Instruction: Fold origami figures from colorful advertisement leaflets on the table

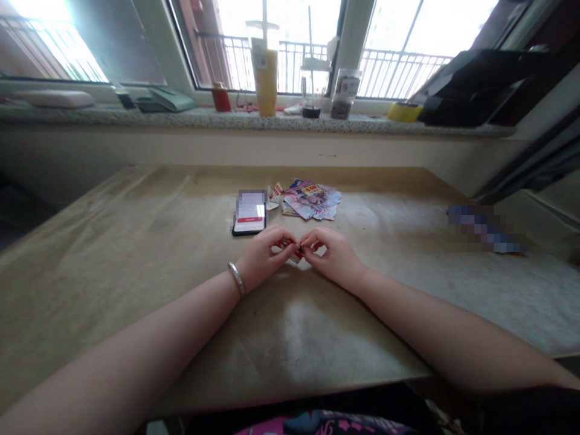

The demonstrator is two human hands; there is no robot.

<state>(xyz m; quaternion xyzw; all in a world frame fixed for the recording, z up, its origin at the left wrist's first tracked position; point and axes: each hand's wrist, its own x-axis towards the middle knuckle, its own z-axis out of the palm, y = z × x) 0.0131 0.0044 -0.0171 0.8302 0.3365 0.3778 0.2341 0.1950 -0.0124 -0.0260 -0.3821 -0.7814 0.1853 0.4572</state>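
The small paper piece sits low over the middle of the table, pinched between both hands, just this side of the phone. Only slivers of it show, red and white print, crumpled or folded tight; its full shape is hidden by the fingers. The left hand has a narrow grip, thumb and fingertips closed on the paper's left end. The right hand does likewise at the other end, fingers curled in, and the two grips almost touch. A smooth silver bangle circles the left wrist.

The table is covered with a dull tan, slightly creased sheet. The phone is a flat dark slab lying face up with a lit white and red screen. Beside it lies a small folded scrap, then a loose heap of glossy, brightly printed paper cuttings.
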